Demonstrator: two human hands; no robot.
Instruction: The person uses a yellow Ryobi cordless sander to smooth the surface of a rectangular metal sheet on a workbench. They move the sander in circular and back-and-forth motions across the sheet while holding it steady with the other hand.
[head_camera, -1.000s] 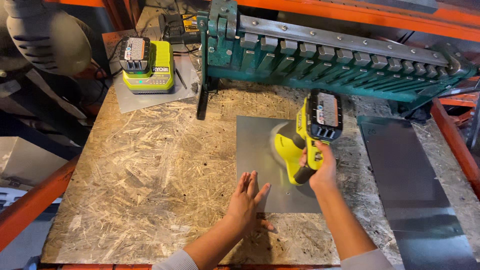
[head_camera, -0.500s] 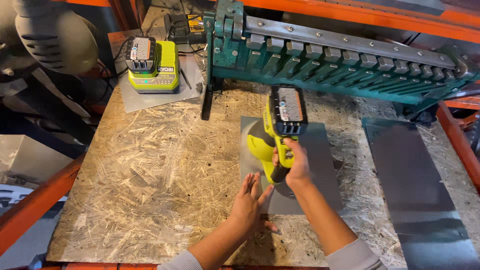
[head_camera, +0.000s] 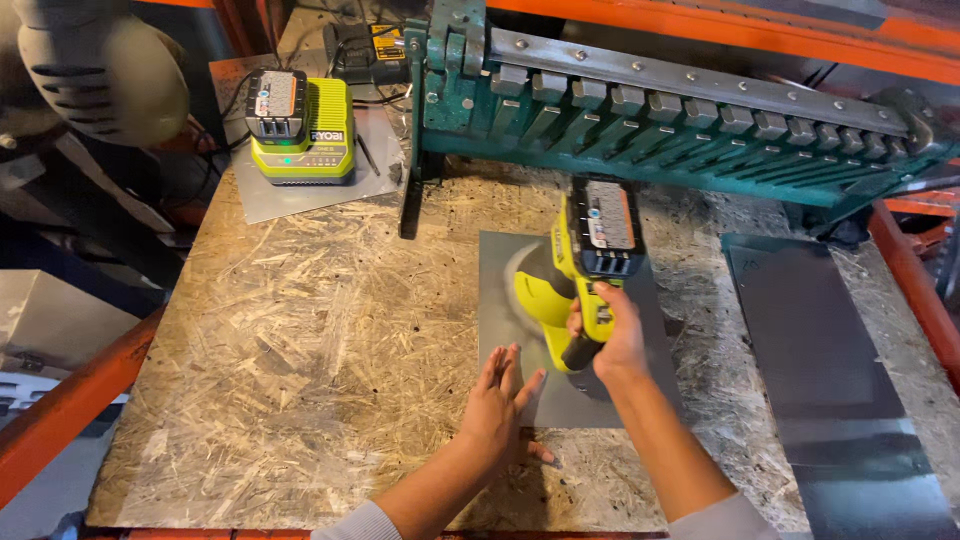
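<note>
Both of my hands are working over a grey metal sheet (head_camera: 500, 290) that is lying flat on the chipboard bench top (head_camera: 300, 380). My right hand (head_camera: 612, 338) is wrapping tightly around the handle of a yellow-green cordless sander (head_camera: 572, 283), fingers clamped closed on the grip, and the tool's black battery pack (head_camera: 604, 228) is pointing up towards me. The sander's round head is sitting down on the sheet near its upper left part; the pad itself is looking blurred, so I am only guessing that it is spinning. My left hand (head_camera: 497, 408) is lying flat with the fingers spread apart, gripping nothing, pressing on the near left edge of the sheet just beside the sander, with the palm partly on the chipboard. Behind the sheet, a long green bending brake (head_camera: 680, 120) is stretching across the back of the bench, its row of steel fingers facing me. To the right, a second, darker metal sheet (head_camera: 830, 370) is lying along the bench edge, well apart from the one under my hands. At the far left corner, a yellow-green battery charger (head_camera: 300, 135) is holding a black battery and resting on another small grey plate (head_camera: 270, 195). Orange rack beams (head_camera: 70, 410) are framing the bench on both sides.
</note>
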